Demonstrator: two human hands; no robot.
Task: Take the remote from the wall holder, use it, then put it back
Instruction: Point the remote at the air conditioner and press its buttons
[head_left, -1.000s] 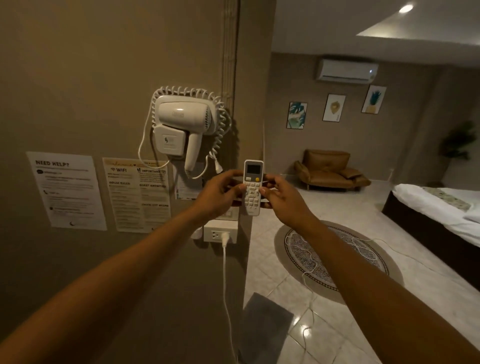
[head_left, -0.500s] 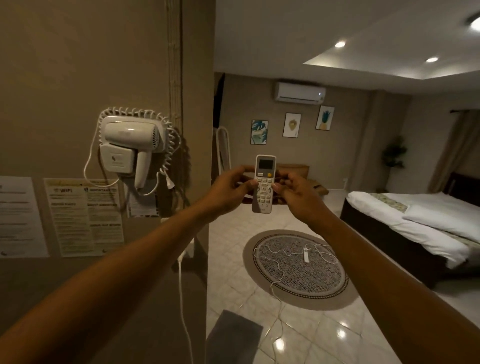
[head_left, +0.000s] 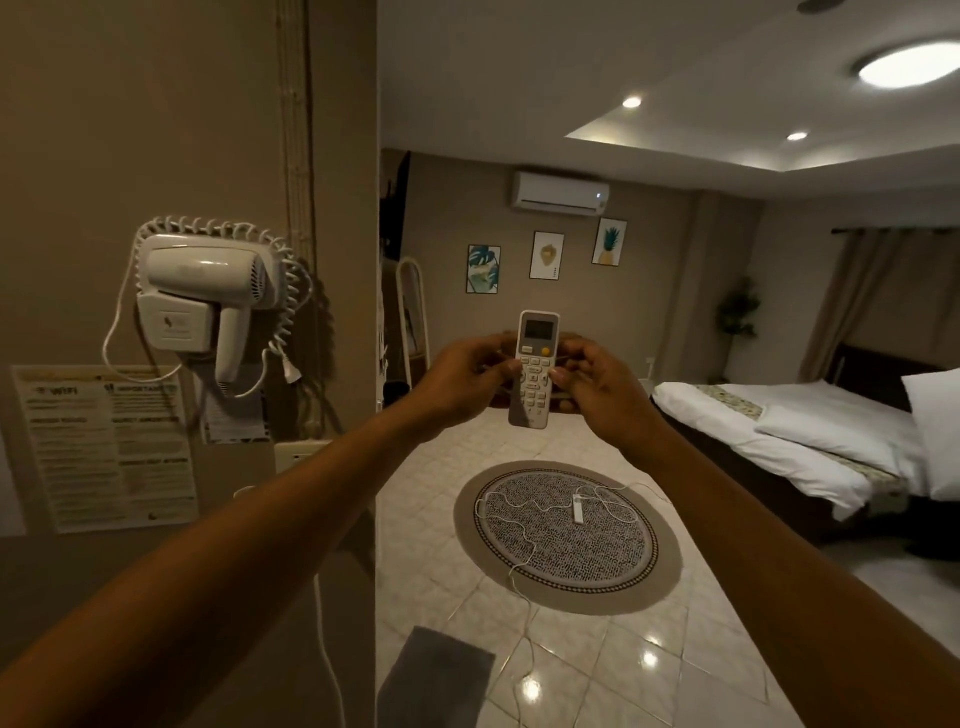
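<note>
A white remote (head_left: 536, 364) with a small screen and an orange button stands upright in front of me, held at arm's length. My left hand (head_left: 460, 376) grips its left edge and my right hand (head_left: 597, 384) grips its right edge, with both thumbs on the keypad. The remote's top end points toward the white air conditioner (head_left: 561, 193) high on the far wall. The wall holder is not visible.
A wall corner (head_left: 376, 312) stands just left of my arms, carrying a white hair dryer (head_left: 208, 291) with coiled cord and printed notices (head_left: 104, 447). A round rug (head_left: 566, 535) with a white cable lies on the tiled floor. A bed (head_left: 810, 441) is at the right.
The view has swung right and up into the bedroom, so the hair dryer slid left. Both hands kept hold of the remote, now aimed at the air conditioner.
</note>
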